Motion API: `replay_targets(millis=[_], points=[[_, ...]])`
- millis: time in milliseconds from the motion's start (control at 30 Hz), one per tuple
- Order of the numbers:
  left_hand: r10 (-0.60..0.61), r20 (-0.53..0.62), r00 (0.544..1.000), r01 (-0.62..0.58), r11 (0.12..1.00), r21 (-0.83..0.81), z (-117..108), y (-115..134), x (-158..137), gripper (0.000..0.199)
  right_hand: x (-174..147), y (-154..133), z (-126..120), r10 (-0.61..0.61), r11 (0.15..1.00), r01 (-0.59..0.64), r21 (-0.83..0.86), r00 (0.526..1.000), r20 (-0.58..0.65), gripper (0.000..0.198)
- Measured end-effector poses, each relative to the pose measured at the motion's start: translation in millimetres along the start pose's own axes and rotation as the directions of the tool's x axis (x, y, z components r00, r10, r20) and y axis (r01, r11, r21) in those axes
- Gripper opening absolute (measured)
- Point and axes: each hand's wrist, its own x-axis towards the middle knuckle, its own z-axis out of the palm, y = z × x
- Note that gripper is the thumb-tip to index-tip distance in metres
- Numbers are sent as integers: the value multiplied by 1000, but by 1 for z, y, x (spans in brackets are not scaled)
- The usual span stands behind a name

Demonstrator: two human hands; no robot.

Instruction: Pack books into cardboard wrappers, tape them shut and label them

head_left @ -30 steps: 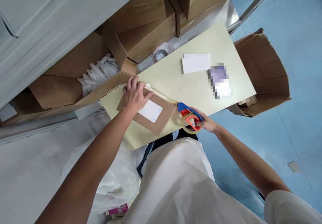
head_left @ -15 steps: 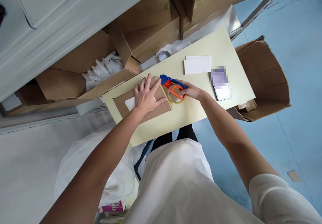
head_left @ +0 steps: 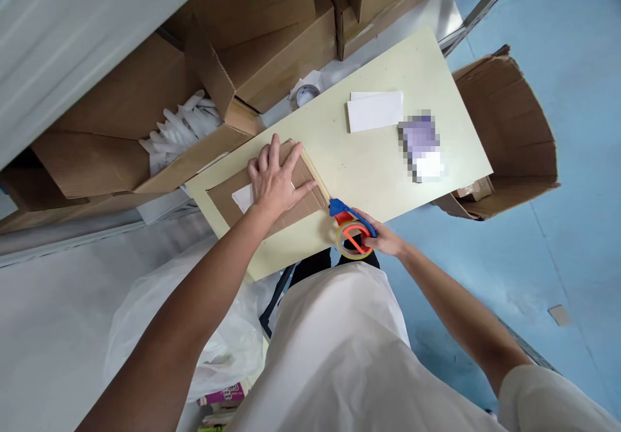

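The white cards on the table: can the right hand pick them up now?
Probably not: the right hand grips the tape dispenser, though nothing visible blocks its way to the white cards.

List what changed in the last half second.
Right hand drew the tape dispenser from the far corner of the cardboard package toward the body; nothing let go. Unchanged: left hand spread on the package, white cards on the table.
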Motion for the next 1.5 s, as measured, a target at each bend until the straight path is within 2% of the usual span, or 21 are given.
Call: replay_targets(millis=[67, 133, 200, 267, 400, 533, 700, 867, 1000, 1133, 1233, 1333, 1500], points=[[-81, -35, 996, 81, 997, -12, 3, -5, 0, 82, 9, 2, 15, -30, 999, 32, 13, 992, -127, 88], [-194, -85, 977, 191, 980, -48, 6, -16, -2, 83, 28, -10, 19, -40, 999, 39, -6, 980, -197, 88], [-277, -120, 953, 267, 959, -91, 8, -31, -7, 86, 55, -33, 14, -48, 999, 42, -33, 980, -194, 87], [-304, -127, 944, 293, 951, -97, 8, -47, -13, 91, 87, -60, 5, -71, 996, 61, -68, 987, -148, 86], [-216, -84, 973, 214, 976, -29, 0, -62, -17, 98, 149, -111, -9, -92, 990, 92, -104, 996, -1, 80], [-68, -33, 997, 68, 998, -7, -6, -59, -6, 94, 177, -135, -16, -49, 994, 59, -88, 992, 112, 70], [-76, -61, 995, 75, 997, -16, -2, -58, 1, 93, 161, -117, -15, -37, 996, 47, -80, 991, 126, 80], [-74, -75, 994, 74, 997, -7, 1, -58, 0, 93, 128, -76, 0, -119, 985, 118, -122, 993, -1, 88], [-73, -75, 994, 75, 997, 25, 2, -59, 0, 93, 76, -33, 10, -55, 992, 58, -111, 998, 28, 90], [-72, -78, 994, 74, 997, 18, 4, -61, 0, 94, 15, 15, 31, 35, 999, -33, -20, 997, 74, 88], [-85, -70, 994, 84, 996, -12, 4, -60, 0, 93, -5, 39, 54, 39, 999, -39, 10, 999, 33, 86], [-118, -73, 990, 114, 992, -54, 3, -58, 0, 91, -2, 43, 70, 5, 999, -3, 48, 999, -49, 85], [-250, -119, 961, 236, 965, -119, 8, -63, 3, 88, 19, 17, 70, 22, 999, -18, 28, 987, -158, 84]])
